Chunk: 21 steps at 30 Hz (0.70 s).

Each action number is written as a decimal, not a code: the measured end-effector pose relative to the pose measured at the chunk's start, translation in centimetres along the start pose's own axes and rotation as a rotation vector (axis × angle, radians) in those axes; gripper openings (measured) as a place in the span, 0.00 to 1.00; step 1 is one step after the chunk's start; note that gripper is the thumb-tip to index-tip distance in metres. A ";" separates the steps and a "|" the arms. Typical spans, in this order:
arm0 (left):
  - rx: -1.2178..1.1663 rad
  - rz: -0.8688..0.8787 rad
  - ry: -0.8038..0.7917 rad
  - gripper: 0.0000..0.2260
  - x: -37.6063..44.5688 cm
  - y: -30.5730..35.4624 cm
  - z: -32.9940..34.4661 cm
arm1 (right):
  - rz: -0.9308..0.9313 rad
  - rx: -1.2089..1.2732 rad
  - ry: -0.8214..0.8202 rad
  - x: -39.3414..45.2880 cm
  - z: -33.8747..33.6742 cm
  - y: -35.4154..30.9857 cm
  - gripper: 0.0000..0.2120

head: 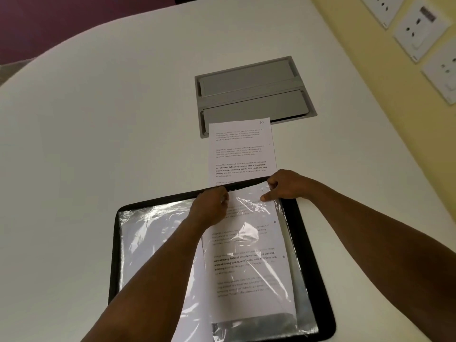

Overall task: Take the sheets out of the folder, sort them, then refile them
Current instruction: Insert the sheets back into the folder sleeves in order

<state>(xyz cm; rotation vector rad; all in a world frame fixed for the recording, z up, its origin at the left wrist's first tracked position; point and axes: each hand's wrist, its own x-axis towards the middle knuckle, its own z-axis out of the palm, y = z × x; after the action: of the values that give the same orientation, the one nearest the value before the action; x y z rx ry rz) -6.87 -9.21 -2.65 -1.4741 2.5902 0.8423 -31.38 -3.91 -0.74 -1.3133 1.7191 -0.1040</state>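
Black folder [318, 280] lies open on the desk [98, 132]. Both hands pinch its plastic sleeve [249, 206] at the top edge: left hand [212, 206], right hand [283, 186]. One sheet [240, 149] lies just beyond, long axis pointing away.

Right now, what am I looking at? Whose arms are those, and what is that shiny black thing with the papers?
There is no machine here. A person wears a camera on their head, so you see their own two arms reaching out over a white table. The black thing is an open folder with shiny clear plastic pockets. A printed sheet sits in the pocket on the right side. The left hand and the right hand are both at that pocket's top edge; the right hand pinches the plastic there. Another printed sheet lies flat on the table just beyond the folder. Behind it is a grey lidded panel set into the table, and wall sockets are at the top right.
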 end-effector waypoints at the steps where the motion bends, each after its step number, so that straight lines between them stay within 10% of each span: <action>1: -0.008 0.004 0.002 0.05 -0.1 0.0 0.1 | 0.004 -0.053 -0.006 0.0 -0.1 0.0 0.21; 21: -0.034 0.080 -0.034 0.07 1.5 -0.9 -1.0 | -0.073 -0.081 0.166 -0.2 -1.1 -0.8 0.16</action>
<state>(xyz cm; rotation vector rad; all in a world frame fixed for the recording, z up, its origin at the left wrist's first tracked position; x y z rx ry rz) -6.77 -11.24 -2.67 -1.3600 2.6381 0.9160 -31.60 -4.60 0.40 -1.4625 1.8306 -0.1913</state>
